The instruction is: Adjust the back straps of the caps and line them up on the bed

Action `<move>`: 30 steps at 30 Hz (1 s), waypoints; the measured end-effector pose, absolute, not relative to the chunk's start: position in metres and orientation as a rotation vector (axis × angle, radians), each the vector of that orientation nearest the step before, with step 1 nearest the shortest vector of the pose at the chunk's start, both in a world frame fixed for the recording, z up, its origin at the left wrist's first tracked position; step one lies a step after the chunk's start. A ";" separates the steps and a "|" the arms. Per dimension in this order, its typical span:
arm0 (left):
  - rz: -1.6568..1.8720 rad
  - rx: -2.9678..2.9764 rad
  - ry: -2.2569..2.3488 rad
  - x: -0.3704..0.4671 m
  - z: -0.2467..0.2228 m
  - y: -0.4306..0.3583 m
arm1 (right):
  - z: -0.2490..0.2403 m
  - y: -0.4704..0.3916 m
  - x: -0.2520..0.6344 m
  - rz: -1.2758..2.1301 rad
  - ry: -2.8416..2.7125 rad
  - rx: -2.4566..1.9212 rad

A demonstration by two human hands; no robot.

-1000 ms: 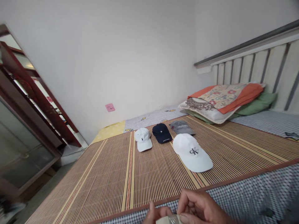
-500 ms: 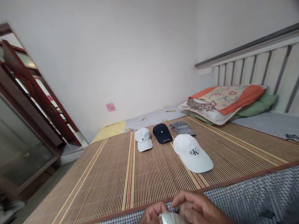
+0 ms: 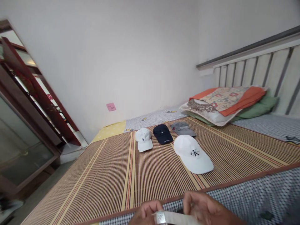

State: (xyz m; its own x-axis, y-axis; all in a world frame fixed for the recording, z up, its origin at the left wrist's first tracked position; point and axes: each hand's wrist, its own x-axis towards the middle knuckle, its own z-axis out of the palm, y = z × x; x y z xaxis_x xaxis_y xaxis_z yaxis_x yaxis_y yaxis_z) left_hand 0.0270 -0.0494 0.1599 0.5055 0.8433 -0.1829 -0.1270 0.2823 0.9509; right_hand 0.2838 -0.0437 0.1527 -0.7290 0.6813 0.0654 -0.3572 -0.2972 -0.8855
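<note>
At the bottom edge, my left hand (image 3: 147,213) and my right hand (image 3: 201,207) are closed on a pale strap (image 3: 179,218) with a shiny metal buckle. Whatever the strap belongs to is cut off by the frame. Beyond my hands, a white cap with black CK letters (image 3: 194,153) lies on the striped mat (image 3: 100,184). Farther back, a smaller white cap (image 3: 143,140), a dark navy cap (image 3: 162,134) and a grey cap (image 3: 183,128) form a row.
Stacked pillows with an orange-edged floral cover (image 3: 227,98) lie at the right by the slatted headboard (image 3: 248,70). Checked bedding (image 3: 264,193) shows along the near edge. A pink note (image 3: 111,107) is on the wall. A dark red door (image 3: 35,84) stands at the left.
My hands have moved slightly apart, the right one to the right and the left one a little left. More of the pale strap shows between them. The caps have not moved.
</note>
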 end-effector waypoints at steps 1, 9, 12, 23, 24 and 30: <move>0.745 1.116 0.829 0.024 0.156 -0.048 | 0.152 -0.042 0.283 2.069 -1.273 -0.384; 0.806 1.046 0.778 0.022 0.157 -0.047 | 0.155 -0.033 0.279 2.039 -1.240 -0.337; 0.789 0.987 0.745 0.028 0.164 -0.050 | 0.151 -0.032 0.282 2.018 -1.228 -0.362; 0.818 1.107 0.706 0.034 0.162 -0.046 | 0.177 -0.035 0.281 1.726 -1.472 -0.668; 0.832 1.112 0.675 0.035 0.162 -0.046 | 0.180 -0.037 0.281 1.682 -1.509 -0.713; 0.994 1.129 0.355 0.041 0.138 -0.046 | 0.187 -0.047 0.275 1.611 -1.547 -0.814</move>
State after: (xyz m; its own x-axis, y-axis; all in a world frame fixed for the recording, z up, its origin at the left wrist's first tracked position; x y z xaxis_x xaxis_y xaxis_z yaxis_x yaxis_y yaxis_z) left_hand 0.0412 -0.0460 0.1384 0.5454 0.8064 0.2285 -0.4798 0.0768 0.8740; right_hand 0.2752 -0.0475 0.1874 -0.5199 0.8527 0.0506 -0.0850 0.0074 -0.9964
